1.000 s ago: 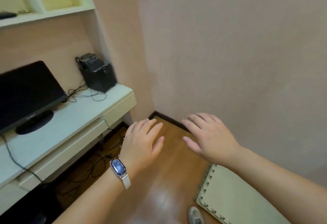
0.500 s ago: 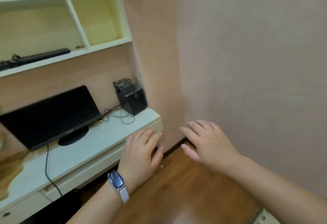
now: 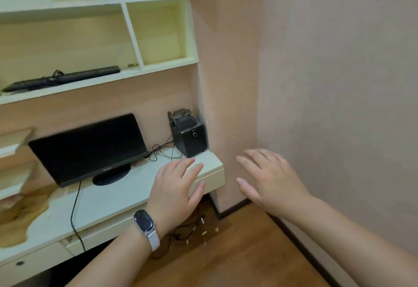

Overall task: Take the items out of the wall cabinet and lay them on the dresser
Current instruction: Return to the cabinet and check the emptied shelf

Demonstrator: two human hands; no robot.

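The pale wall cabinet (image 3: 158, 62) fills the upper left, its open compartments mostly bare. A black keyboard (image 3: 63, 79) lies on the lowest shelf, with a small brass-coloured object (image 3: 133, 65) beside it. Below runs the white dresser top (image 3: 113, 198). My left hand (image 3: 175, 190), with a watch on the wrist, hovers open over the dresser's right end. My right hand (image 3: 269, 179) is open too, held in front of the pink wall. Neither hand holds anything.
A black monitor (image 3: 90, 148) stands on the dresser, its cable hanging over the front edge. A black speaker (image 3: 188, 136) sits in the right corner with loose wires. Cables and small white bits lie on the wooden floor (image 3: 226, 257). A wall closes the right side.
The view has swung up and left, so the cabinet shelves and keyboard now show. Both hands rose with it, staying open and apart.
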